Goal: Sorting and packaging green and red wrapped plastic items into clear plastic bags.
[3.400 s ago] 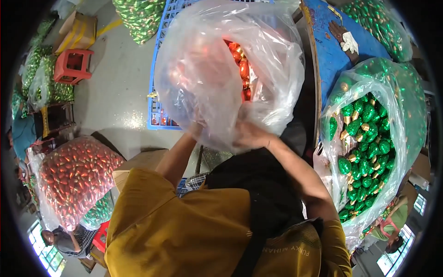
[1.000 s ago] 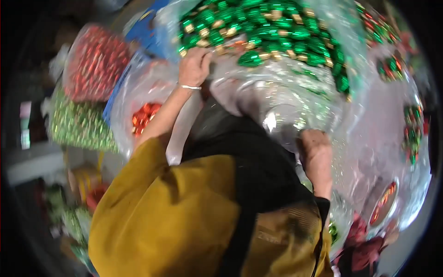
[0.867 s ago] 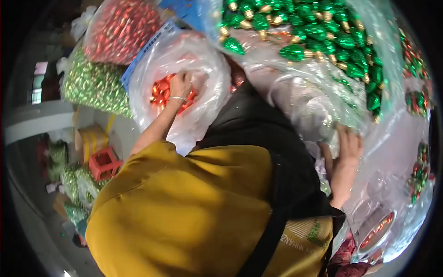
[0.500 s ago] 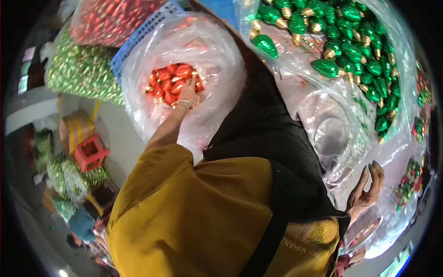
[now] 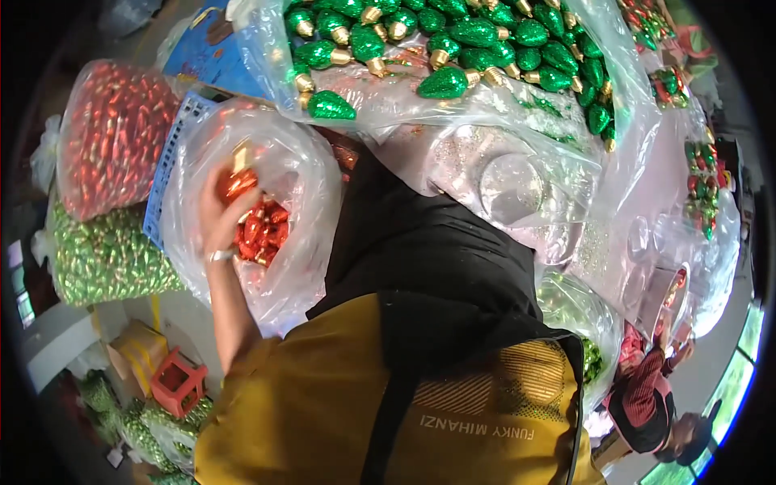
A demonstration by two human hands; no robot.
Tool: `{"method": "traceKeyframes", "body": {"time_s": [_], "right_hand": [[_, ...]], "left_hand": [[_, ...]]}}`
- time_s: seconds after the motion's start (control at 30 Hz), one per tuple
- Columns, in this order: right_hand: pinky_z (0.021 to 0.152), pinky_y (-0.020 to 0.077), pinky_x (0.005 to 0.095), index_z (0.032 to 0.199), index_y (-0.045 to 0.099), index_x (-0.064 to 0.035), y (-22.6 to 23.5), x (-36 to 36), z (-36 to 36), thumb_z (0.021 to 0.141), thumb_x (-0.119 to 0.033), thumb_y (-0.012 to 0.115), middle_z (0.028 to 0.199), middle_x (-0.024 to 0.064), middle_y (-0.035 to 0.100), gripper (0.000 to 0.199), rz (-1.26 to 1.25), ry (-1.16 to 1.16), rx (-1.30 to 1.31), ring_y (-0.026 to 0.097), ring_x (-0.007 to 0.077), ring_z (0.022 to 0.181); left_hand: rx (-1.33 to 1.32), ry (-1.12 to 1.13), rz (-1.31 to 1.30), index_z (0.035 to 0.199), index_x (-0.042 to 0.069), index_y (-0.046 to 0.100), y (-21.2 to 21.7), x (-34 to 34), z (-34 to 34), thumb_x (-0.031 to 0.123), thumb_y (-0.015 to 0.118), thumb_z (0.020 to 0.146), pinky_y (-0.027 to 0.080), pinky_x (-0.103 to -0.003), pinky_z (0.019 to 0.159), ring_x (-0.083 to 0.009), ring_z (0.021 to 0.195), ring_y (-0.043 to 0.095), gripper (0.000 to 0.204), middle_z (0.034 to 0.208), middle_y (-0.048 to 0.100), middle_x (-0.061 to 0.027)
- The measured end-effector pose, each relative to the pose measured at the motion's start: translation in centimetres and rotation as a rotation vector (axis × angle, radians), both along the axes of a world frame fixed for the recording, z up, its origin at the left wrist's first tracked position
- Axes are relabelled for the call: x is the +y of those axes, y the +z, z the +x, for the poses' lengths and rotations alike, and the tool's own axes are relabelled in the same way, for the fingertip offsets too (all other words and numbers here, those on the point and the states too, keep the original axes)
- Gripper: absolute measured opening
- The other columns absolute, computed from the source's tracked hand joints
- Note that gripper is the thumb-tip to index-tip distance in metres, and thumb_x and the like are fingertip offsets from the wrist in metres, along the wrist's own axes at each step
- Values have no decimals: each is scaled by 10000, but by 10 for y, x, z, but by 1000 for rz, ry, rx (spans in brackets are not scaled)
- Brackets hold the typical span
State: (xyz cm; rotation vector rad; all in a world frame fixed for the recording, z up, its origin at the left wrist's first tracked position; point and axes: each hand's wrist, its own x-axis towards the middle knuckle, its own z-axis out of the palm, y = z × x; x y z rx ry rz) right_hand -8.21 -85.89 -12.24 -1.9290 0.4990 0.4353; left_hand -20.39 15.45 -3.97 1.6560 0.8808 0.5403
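Observation:
My left hand (image 5: 218,212) is raised over an open clear plastic bag (image 5: 311,166), its fingers closed around a red bulb-shaped ornament (image 5: 236,186) with a gold base pointing up. More shiny red bulb ornaments (image 5: 263,234) lie lower in the same bag. My right hand is out of view. On the plastic-covered table ahead, many glittery green bulb ornaments (image 5: 477,32) with gold bases are spread. Nearer me on the table is a clear round container (image 5: 513,187).
A blue basket (image 5: 166,174) borders the bag on its left. Beyond it are a large bag of red ornaments (image 5: 117,137) and a bag of green ones (image 5: 109,255). A red stool (image 5: 179,381) and a cardboard box (image 5: 137,347) stand on the floor. Another person (image 5: 647,396) is at lower right.
My left hand has lifted from the pile with a red bulb ornament in it. My right hand has left the view. The whole view has turned and shifted toward the right.

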Motion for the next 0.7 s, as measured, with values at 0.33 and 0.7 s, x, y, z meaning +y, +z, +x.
{"method": "traceKeyframes", "body": {"time_s": [0.33, 0.7], "right_hand": [[755, 507, 398, 1137, 589, -40, -146, 124, -13, 888, -361, 465, 988, 189, 640, 425, -374, 592, 231, 628, 328, 880], [787, 505, 398, 1052, 650, -51, -191, 216, -47, 837, -427, 509, 1036, 207, 634, 455, -960, 1078, 580, 634, 337, 904]], "left_hand": [[555, -1031, 751, 1074, 48, 512, 34, 8, 200, 182, 708, 642, 437, -344, 875, -248, 1023, 531, 493, 1119, 547, -116], [830, -1168, 265, 933, 71, 581, 28, 13, 235, 186, 738, 628, 452, -273, 700, -122, 817, 537, 362, 885, 572, -5]]}}
